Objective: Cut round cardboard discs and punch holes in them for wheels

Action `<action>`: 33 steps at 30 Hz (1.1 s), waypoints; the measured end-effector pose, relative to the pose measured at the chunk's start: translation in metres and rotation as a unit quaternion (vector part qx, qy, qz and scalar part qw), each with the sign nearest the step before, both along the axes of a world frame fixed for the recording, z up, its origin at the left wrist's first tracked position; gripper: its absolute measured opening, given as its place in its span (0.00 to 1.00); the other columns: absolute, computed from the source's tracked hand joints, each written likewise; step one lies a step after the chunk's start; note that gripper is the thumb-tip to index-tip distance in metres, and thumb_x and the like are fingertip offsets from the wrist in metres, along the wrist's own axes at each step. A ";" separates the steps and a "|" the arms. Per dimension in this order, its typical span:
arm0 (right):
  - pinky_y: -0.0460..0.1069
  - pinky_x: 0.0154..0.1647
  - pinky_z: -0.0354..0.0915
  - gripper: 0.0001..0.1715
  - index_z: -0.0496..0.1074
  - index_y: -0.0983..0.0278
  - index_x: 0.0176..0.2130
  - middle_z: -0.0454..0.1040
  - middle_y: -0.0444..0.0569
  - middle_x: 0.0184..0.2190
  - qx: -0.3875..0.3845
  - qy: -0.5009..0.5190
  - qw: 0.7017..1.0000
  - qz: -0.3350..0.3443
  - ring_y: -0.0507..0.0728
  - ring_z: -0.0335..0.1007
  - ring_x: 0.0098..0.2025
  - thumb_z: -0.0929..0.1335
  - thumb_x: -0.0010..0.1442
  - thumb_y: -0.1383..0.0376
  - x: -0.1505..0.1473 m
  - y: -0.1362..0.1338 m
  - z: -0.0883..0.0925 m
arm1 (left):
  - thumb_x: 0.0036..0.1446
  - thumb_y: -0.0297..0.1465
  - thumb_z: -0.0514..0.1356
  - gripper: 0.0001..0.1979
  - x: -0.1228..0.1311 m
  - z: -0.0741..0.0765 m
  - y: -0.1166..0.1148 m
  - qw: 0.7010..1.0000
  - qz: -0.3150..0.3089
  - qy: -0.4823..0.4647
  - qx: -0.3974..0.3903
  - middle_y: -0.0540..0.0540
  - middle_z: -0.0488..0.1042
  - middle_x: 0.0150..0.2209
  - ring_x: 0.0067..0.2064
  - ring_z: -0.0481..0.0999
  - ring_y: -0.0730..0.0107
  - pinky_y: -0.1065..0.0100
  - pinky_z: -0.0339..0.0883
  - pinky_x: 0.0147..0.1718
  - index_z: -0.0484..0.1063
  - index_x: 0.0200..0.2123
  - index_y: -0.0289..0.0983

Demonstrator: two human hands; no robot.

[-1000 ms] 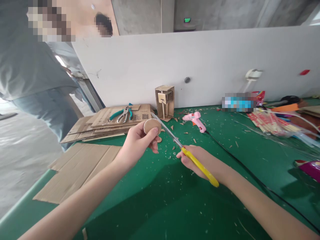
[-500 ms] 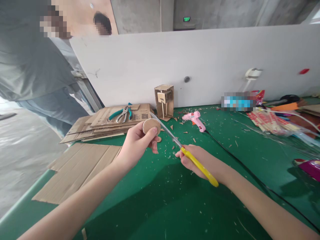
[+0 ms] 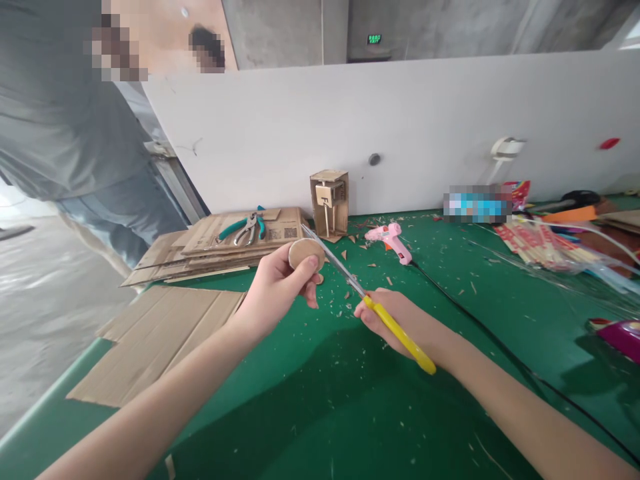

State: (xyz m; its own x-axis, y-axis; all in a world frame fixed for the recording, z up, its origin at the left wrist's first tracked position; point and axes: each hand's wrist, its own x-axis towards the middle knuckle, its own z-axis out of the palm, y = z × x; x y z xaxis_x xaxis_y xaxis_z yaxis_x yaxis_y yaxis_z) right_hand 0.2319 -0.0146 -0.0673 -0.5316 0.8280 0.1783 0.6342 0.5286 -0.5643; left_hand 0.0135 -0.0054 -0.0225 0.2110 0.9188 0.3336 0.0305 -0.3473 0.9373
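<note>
Cardboard disc (image 3: 304, 252) | L hand (image 3: 277, 283) pinching it, thumb on top | R hand (image 3: 390, 319) gripping scissors (image 3: 369, 302) (yellow hdls (image 3: 400, 333)) | arms (image 3: 185, 380) fwd

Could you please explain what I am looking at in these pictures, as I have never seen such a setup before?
There is no machine here: the two bare hands belong to a person wearing one camera on the head, which looks forward and down. Every picture comes from that camera.

The left hand pinches a small round brown cardboard disc. The right hand holds yellow-handled metal scissors, their blades beside the disc; whether they touch it is hard to tell.

On the green tabletop are a stack of flat brown cardboard with teal-handled metal pliers on top, an upright open-fronted cardboard box and a pink plastic glue gun.
</note>
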 end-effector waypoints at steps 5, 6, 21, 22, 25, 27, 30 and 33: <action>0.49 0.28 0.56 0.30 0.62 0.62 0.23 0.63 0.45 0.21 0.017 -0.023 1.000 0.000 0.54 0.60 0.26 0.54 0.65 0.47 -0.002 0.001 0.000 | 0.59 0.33 0.57 0.07 -0.001 -0.001 0.001 1.000 -0.008 -0.007 -0.003 0.53 0.68 0.24 0.18 0.68 0.79 0.73 0.67 0.17 0.65 0.32 0.36; 0.49 0.28 0.55 0.29 0.59 0.62 0.22 0.62 0.45 0.20 0.018 -0.030 0.999 -0.002 0.53 0.59 0.26 0.54 0.65 0.47 -0.003 0.001 0.000 | 0.59 0.33 0.57 0.07 -0.001 -0.001 0.001 1.000 -0.009 -0.008 -0.005 0.53 0.68 0.23 0.19 0.68 0.79 0.73 0.67 0.17 0.65 0.32 0.36; 0.47 0.24 0.52 0.29 0.55 0.62 0.19 0.57 0.43 0.18 0.061 -0.049 0.995 -0.069 0.52 0.57 0.23 0.59 0.61 0.45 -0.002 0.005 -0.004 | 0.57 0.34 0.60 0.09 -0.003 0.001 0.003 0.999 -0.011 -0.020 -0.045 0.54 0.65 0.21 0.19 0.64 0.79 0.75 0.64 0.15 0.65 0.29 0.36; 0.47 0.25 0.52 0.30 0.54 0.61 0.19 0.57 0.43 0.18 0.068 -0.052 0.994 -0.070 0.53 0.57 0.23 0.58 0.61 0.45 -0.002 0.005 -0.004 | 0.56 0.34 0.60 0.09 -0.004 0.001 0.003 0.998 -0.014 -0.023 -0.050 0.54 0.64 0.20 0.19 0.63 0.79 0.75 0.63 0.14 0.66 0.30 0.36; 0.48 0.25 0.51 0.31 0.56 0.61 0.18 0.57 0.43 0.17 0.079 -0.059 0.992 -0.078 0.52 0.55 0.22 0.57 0.61 0.45 0.000 0.006 -0.004 | 0.55 0.34 0.61 0.08 -0.005 0.002 0.004 0.997 -0.028 -0.042 -0.058 0.56 0.58 0.18 0.18 0.58 0.81 0.77 0.60 0.13 0.67 0.29 0.36; 0.48 0.25 0.52 0.31 0.60 0.62 0.19 0.58 0.43 0.17 0.063 -0.047 0.994 -0.079 0.52 0.57 0.21 0.56 0.63 0.45 0.001 0.005 -0.004 | 0.55 0.33 0.62 0.08 -0.005 0.003 0.005 0.996 -0.029 -0.059 -0.065 0.57 0.54 0.17 0.17 0.54 0.82 0.78 0.57 0.13 0.67 0.29 0.36; 0.48 0.25 0.54 0.33 0.66 0.63 0.24 0.62 0.44 0.19 0.025 -0.010 0.998 -0.061 0.52 0.60 0.22 0.54 0.64 0.45 0.004 0.005 -0.004 | 0.55 0.33 0.61 0.07 -0.005 0.004 0.004 0.994 -0.018 -0.078 -0.076 0.58 0.51 0.18 0.18 0.51 0.83 0.79 0.54 0.12 0.68 0.31 0.36; 0.49 0.24 0.56 0.32 0.68 0.63 0.29 0.65 0.46 0.21 0.012 0.010 1.000 -0.025 0.53 0.61 0.23 0.54 0.63 0.43 0.007 0.004 -0.005 | 0.56 0.33 0.60 0.07 -0.004 0.004 0.005 0.993 -0.011 -0.090 -0.070 0.58 0.53 0.19 0.18 0.54 0.82 0.78 0.56 0.14 0.66 0.30 0.37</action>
